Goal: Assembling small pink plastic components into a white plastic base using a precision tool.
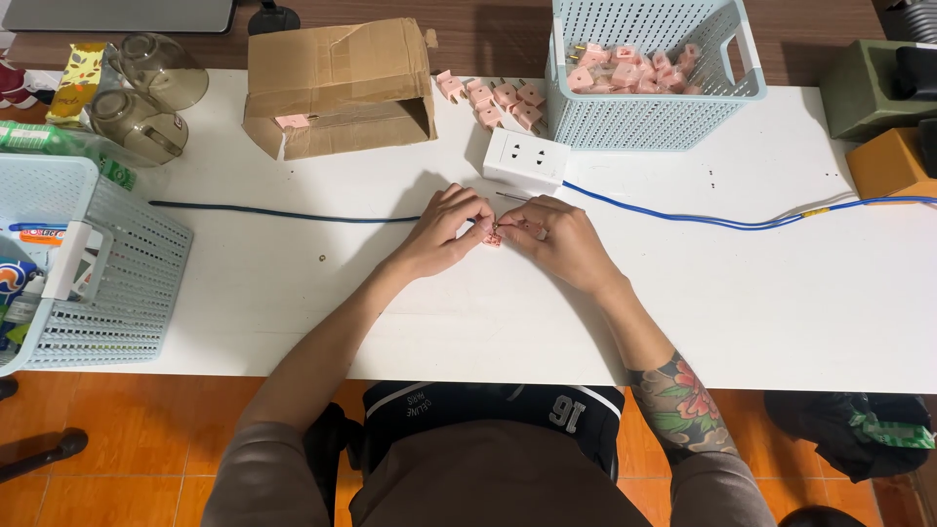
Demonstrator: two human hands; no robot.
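Both forearms reach over the white table (293,312); my left hand (446,232) and right hand (556,239) meet, fingertips pinched together on a small pink plug (493,237), just before a white socket block (525,159) and blue cable (703,217).

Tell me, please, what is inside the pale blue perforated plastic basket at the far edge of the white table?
The pale blue perforated plastic basket holds a heap of small pink plastic plug pieces. Its latticed walls cover the lower layers, so how deep the heap goes cannot be seen.
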